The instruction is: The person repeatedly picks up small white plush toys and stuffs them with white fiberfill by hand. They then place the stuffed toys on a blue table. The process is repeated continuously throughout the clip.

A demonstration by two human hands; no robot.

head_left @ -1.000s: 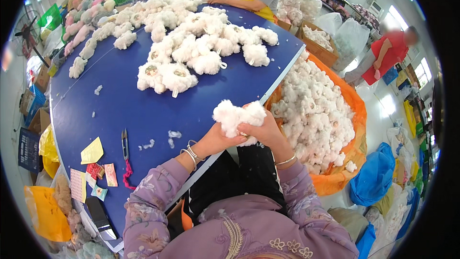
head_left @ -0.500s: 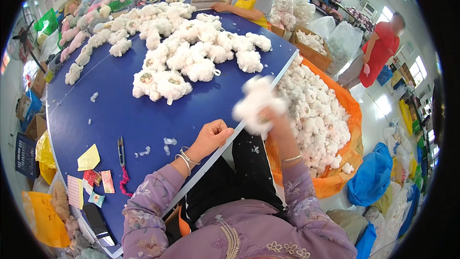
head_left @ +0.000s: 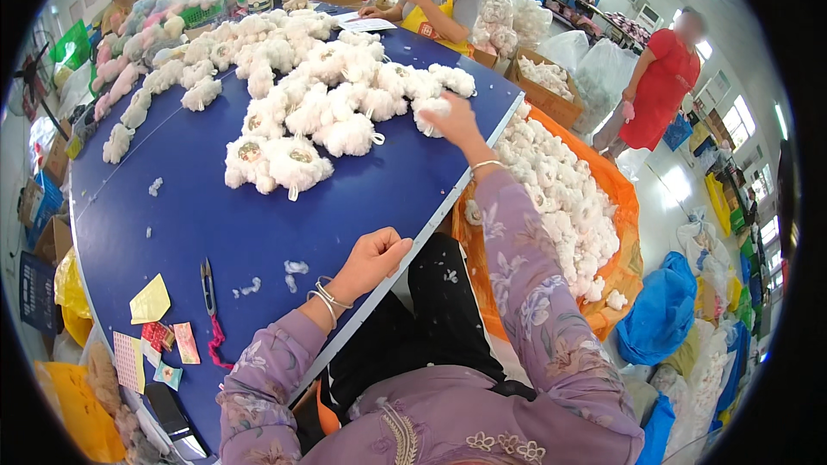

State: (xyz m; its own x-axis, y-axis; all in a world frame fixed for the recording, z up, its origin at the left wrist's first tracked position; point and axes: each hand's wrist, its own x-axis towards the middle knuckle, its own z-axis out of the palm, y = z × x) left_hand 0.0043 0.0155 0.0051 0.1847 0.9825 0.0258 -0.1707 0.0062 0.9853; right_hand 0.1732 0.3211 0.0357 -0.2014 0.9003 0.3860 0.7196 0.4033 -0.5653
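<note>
White fluffy plush pieces [head_left: 336,95] lie heaped across the far part of the blue table [head_left: 172,224]; some have shiny round patches and small white loops. My right hand [head_left: 452,120] reaches out to the heap's right end, its fingers closed around a white plush piece [head_left: 428,114] that still rests on the table. At the near table edge my left hand [head_left: 376,258] is curled into a loose fist, with nothing visible in it. Beside the table, an orange sack [head_left: 627,198] holds many similar white plush pieces.
Thread snips [head_left: 208,288] with a pink cord lie at the left, near paper scraps [head_left: 151,299] and a black phone-like object [head_left: 172,418]. A person in a yellow apron [head_left: 431,26] sits across the table; another in red [head_left: 662,77] stands at the right. A blue bag [head_left: 659,306] sits on the floor.
The plush piece my right hand held above the sack is no longer in it. That hand has moved forward to another piece in the heap. My left hand stays curled at the edge.
</note>
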